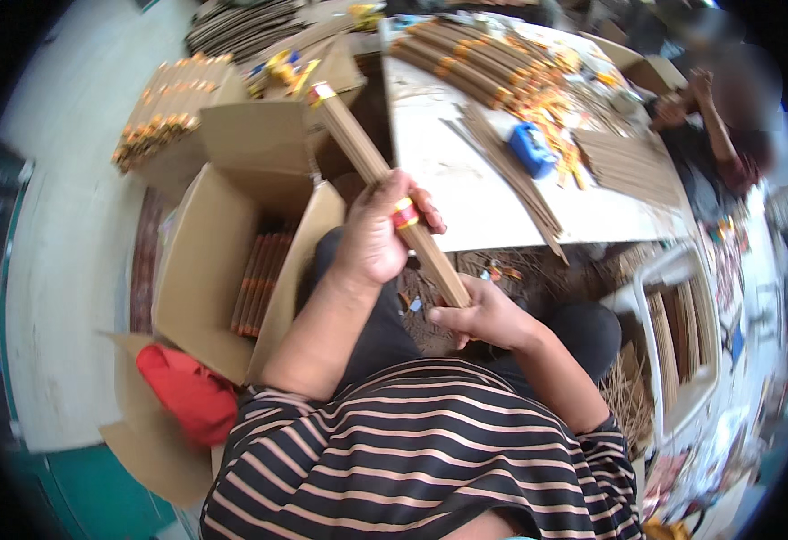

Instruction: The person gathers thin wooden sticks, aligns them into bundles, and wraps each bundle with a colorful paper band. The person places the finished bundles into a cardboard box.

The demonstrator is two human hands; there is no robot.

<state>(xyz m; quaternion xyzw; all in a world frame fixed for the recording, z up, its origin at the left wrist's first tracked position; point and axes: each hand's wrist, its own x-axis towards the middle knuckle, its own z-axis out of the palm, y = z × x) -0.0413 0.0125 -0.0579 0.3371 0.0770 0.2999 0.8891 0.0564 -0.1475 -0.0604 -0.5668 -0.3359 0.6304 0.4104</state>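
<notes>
One bundle of brown sticks (pixel 356 142) slants before the striped shirt (pixel 421 441), its long axis running from far left to near right. The left hand (pixel 378 232) is closed around its middle; the right hand (pixel 489 315) grips its near end. An open carton (pixel 198 261) stands left, a white table (pixel 448 193) ahead.

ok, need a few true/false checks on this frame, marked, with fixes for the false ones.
1. The left hand and right hand hold the same stick bundle. True.
2. The open carton is empty. False: dark reddish-brown bundles are inside.
3. The blue object is on the white table. True.
4. The red cloth is at the person's right. False: it is at their left.
5. The white bin holds sticks. True.
</notes>
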